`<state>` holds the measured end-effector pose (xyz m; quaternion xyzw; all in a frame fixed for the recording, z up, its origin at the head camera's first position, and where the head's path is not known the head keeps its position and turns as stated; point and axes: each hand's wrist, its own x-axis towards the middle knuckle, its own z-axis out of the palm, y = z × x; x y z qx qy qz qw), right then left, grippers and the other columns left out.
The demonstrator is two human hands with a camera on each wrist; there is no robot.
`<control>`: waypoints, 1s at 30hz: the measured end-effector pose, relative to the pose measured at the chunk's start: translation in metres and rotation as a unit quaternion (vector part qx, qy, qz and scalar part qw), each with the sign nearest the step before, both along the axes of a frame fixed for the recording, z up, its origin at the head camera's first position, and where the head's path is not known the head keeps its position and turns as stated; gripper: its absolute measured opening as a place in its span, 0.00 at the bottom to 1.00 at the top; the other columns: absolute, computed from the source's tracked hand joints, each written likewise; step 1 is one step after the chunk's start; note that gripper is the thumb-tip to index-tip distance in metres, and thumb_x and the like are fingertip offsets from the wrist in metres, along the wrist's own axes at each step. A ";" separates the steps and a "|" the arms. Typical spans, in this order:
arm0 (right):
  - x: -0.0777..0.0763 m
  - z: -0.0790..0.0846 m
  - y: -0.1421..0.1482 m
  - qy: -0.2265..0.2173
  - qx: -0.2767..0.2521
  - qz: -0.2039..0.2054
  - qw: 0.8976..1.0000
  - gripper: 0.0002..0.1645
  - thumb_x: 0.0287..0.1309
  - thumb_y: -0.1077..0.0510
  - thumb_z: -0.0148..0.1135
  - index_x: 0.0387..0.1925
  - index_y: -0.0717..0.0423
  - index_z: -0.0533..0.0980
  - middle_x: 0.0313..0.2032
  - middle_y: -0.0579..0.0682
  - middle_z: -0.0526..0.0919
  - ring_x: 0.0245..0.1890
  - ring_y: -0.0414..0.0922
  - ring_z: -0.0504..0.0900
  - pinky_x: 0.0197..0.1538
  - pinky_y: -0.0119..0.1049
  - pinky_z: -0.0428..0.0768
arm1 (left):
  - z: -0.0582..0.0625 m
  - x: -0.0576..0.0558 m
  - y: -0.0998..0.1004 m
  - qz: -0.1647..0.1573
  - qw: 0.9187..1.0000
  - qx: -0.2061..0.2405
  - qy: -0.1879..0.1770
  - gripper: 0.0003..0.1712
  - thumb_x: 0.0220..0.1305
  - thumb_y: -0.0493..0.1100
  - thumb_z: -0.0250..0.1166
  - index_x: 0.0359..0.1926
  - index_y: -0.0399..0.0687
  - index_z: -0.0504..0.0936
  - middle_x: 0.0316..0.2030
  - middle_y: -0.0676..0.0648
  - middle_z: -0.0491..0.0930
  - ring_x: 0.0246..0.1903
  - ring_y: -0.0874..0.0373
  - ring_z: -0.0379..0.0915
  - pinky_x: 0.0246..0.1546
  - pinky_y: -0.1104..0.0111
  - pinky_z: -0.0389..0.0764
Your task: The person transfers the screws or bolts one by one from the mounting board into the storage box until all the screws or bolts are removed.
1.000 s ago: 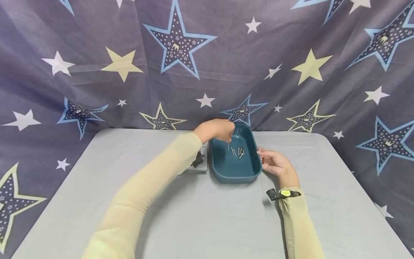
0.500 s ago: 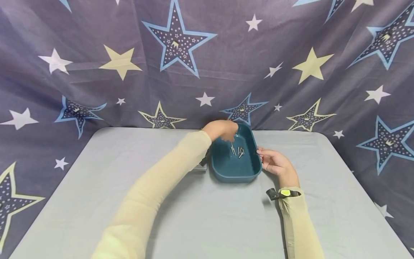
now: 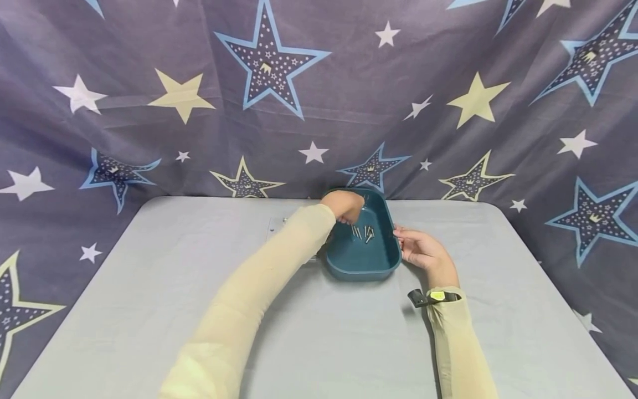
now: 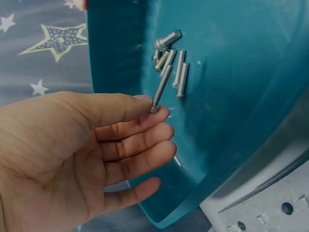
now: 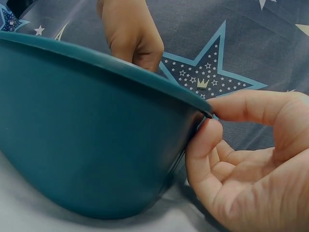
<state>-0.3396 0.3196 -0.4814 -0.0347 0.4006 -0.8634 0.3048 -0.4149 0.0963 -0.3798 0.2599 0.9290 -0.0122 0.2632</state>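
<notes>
A teal plastic tub (image 3: 364,275) stands on the table with several loose metal bolts (image 4: 181,79) lying in it. My left hand (image 3: 345,204) reaches over the tub's left side. In the left wrist view, its thumb and index finger pinch one bolt (image 4: 162,87) near its head, the threaded end pointing away, while the other fingers are loosely bent. My right hand (image 3: 422,252) is at the tub's right side; in the right wrist view its thumb and index finger pinch the rim of the tub (image 5: 96,125).
Left of the tub lies a metal plate with holes (image 4: 270,209), mostly hidden behind the left sleeve (image 3: 259,282) in the head view. A starry cloth (image 3: 319,100) hangs behind the table's back edge. A black strap (image 3: 432,297) circles the right wrist.
The left forearm has swung right, uncovering the plate's back corner and hiding its front part. The left hand has dipped slightly lower into the tub. My right hand keeps its hold on the rim.
</notes>
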 end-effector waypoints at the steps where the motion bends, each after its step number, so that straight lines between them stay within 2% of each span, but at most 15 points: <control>1: 0.000 0.000 0.000 0.001 0.001 0.000 1.000 0.14 0.74 0.70 0.42 0.46 0.57 0.74 0.34 0.47 0.82 0.33 0.39 0.80 0.38 0.30 0.81 | -0.001 -0.001 0.000 0.001 1.000 -0.003 0.001 0.11 0.64 0.32 0.57 0.24 0.45 0.78 0.12 0.53 0.70 0.12 0.65 0.64 0.15 0.76 0.66; 5: 0.000 0.000 0.001 -0.004 -0.002 -0.004 1.000 0.13 0.73 0.71 0.43 0.47 0.58 0.73 0.34 0.47 0.81 0.32 0.39 0.80 0.37 0.30 0.81 | -0.004 -0.003 0.001 0.002 1.000 -0.014 0.002 0.09 0.63 0.31 0.56 0.27 0.46 0.76 0.11 0.54 0.69 0.11 0.66 0.63 0.16 0.75 0.65; 9: 0.000 0.001 0.001 -0.007 0.002 -0.009 1.000 0.15 0.75 0.70 0.39 0.47 0.58 0.73 0.34 0.47 0.81 0.32 0.39 0.80 0.37 0.30 0.81 | -0.006 -0.006 0.001 0.010 1.000 -0.027 -0.001 0.11 0.63 0.32 0.56 0.25 0.48 0.77 0.10 0.55 0.70 0.11 0.67 0.64 0.17 0.76 0.64; 14: -0.001 0.001 0.000 -0.005 0.002 -0.008 1.000 0.13 0.74 0.70 0.44 0.46 0.58 0.75 0.33 0.47 0.82 0.32 0.39 0.80 0.37 0.30 0.81 | -0.008 -0.010 0.001 0.023 0.999 -0.026 -0.006 0.14 0.62 0.31 0.58 0.21 0.48 0.75 0.09 0.55 0.69 0.10 0.68 0.64 0.16 0.77 0.65; 19: -0.003 0.000 0.000 0.001 0.003 -0.008 1.000 0.09 0.71 0.70 0.50 0.45 0.58 0.75 0.34 0.48 0.82 0.33 0.39 0.81 0.38 0.30 0.81 | -0.009 -0.011 0.002 0.033 0.999 -0.021 -0.013 0.14 0.65 0.32 0.58 0.22 0.47 0.76 0.11 0.54 0.71 0.11 0.67 0.65 0.17 0.78 0.66; 22: -0.004 0.000 0.000 0.003 0.003 -0.008 1.000 0.09 0.70 0.70 0.52 0.45 0.58 0.76 0.35 0.48 0.82 0.33 0.39 0.81 0.38 0.30 0.82 | -0.009 -0.010 0.003 0.040 0.999 -0.023 -0.015 0.12 0.68 0.34 0.59 0.25 0.46 0.78 0.12 0.54 0.71 0.12 0.67 0.65 0.18 0.78 0.67; 27: -0.003 0.000 0.000 0.005 -0.002 -0.004 1.000 0.14 0.74 0.71 0.42 0.45 0.58 0.75 0.35 0.48 0.82 0.34 0.40 0.82 0.39 0.30 0.82 | -0.009 -0.007 0.007 0.060 0.998 -0.033 -0.018 0.08 0.71 0.36 0.59 0.34 0.44 0.82 0.13 0.54 0.70 0.14 0.67 0.66 0.21 0.76 0.68; 30: -0.003 0.000 -0.001 0.003 -0.003 -0.002 1.000 0.16 0.75 0.71 0.39 0.45 0.58 0.75 0.34 0.48 0.82 0.33 0.39 0.81 0.38 0.30 0.81 | -0.010 -0.005 0.009 0.076 0.996 -0.032 -0.019 0.08 0.71 0.36 0.58 0.43 0.43 0.83 0.15 0.53 0.71 0.14 0.66 0.65 0.21 0.77 0.68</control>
